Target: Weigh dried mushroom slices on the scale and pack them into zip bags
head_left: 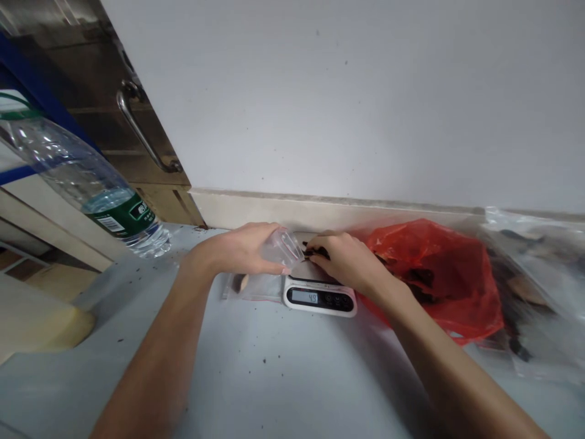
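The left hand (247,249) pinches a clear bag (275,246) over the scale (298,297), while the right hand (337,253) has its fingers closed around dark pieces (312,250) near it; keeping the bag's mouth wide and moving small pinches should limit spills. The red bag (470,262) holds more dark bits, and a flat bag (262,289) beside the scale contains a tan piece (240,282).

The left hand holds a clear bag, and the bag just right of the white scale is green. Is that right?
Not quite: the head view shows a red bag, not green, just right of the white scale. The left hand does hold a clear bag.
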`<action>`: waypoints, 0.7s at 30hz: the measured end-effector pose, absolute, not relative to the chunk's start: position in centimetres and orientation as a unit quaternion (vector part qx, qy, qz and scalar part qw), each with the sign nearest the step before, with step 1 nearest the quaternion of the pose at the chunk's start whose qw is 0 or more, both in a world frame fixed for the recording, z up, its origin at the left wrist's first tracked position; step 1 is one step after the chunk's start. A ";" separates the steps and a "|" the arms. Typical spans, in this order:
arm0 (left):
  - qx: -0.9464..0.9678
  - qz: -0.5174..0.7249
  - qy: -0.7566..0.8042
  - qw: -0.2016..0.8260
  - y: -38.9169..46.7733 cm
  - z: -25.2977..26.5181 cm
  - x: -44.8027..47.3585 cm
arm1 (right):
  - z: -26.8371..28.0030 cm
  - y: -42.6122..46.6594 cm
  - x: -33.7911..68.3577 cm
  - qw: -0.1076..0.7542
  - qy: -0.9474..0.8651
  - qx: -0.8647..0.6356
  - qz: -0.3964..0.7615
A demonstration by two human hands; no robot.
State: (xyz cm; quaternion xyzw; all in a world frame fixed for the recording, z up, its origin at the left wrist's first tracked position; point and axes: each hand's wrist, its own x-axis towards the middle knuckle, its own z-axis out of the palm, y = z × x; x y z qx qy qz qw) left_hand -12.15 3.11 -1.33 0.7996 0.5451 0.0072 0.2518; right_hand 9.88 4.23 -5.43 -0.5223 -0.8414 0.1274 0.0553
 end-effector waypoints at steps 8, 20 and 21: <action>0.794 -0.020 0.549 0.261 3.1 -1.7 -11.3 | -5.1 4.2 10.3 0.060 -0.831 -0.540 0.119; 0.798 -0.047 0.536 0.271 3.3 -1.8 -10.5 | -4.6 5.0 12.7 0.239 -0.832 -0.430 0.259; 0.800 -0.039 0.534 0.269 3.3 -1.8 -10.4 | -4.3 4.8 12.7 0.245 -0.837 -0.409 0.268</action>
